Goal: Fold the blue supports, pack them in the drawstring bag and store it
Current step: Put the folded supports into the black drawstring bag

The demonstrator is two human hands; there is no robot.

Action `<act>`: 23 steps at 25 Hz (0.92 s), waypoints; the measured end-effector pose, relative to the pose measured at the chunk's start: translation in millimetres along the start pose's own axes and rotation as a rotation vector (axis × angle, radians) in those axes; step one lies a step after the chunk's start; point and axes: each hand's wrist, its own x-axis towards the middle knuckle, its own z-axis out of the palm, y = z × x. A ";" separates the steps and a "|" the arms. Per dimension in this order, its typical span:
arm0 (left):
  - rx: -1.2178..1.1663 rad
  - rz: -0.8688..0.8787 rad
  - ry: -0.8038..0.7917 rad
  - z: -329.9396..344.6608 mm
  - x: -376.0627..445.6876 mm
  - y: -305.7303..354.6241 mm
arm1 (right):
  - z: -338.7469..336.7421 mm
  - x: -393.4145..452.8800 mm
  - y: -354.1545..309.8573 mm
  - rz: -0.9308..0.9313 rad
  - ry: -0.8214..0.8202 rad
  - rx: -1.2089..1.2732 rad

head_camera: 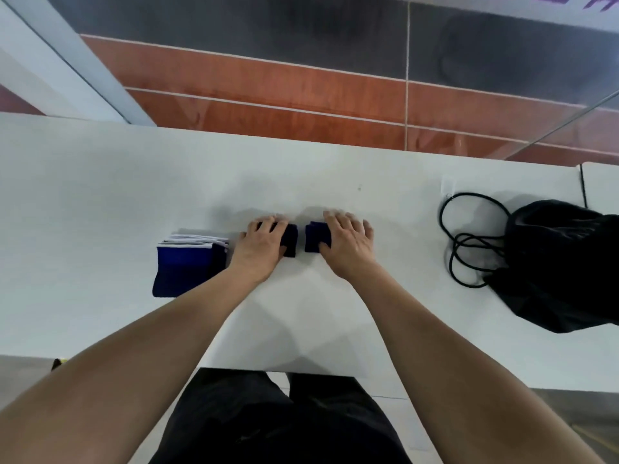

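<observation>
Blue fabric is showing under both hands on the white table (100, 195): the left hand (261, 244) is lying flat, fingers spread, over one small dark blue support (290, 241), and the right hand (348, 241) is pressing flat on a second support (313, 237) just beside it. Neither hand is gripping. Left of them a stack of folded blue supports (186, 266) is sitting, while the black drawstring bag (562, 262) is lying well apart at the right, cords (469, 236) looping loose.

White surface (100, 182) fills mid-frame, matte, soft shadows w/ even light. Beyond its far edge: floor of red-brown tiles (268, 92) w/ pale grout lines, then dark grey tiles (234, 21). Pale angled panel (50, 61) at top left.
</observation>
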 end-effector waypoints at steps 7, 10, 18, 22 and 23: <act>-0.091 -0.069 0.053 6.7 -19.5 14.0 | 5.2 -15.6 0.3 0.056 0.036 0.030; -0.137 -0.047 0.031 5.9 -22.7 16.3 | 1.8 -30.0 1.2 0.124 -0.020 0.189; -0.277 0.096 -0.112 4.6 -29.0 64.2 | -20.1 -88.1 52.2 0.274 0.152 0.339; -0.357 0.210 -0.124 -7.3 -14.2 124.0 | -52.6 -121.4 100.7 0.353 0.363 0.458; -0.379 0.243 -0.114 -11.0 -9.9 143.0 | -61.5 -130.8 114.9 0.367 0.422 0.465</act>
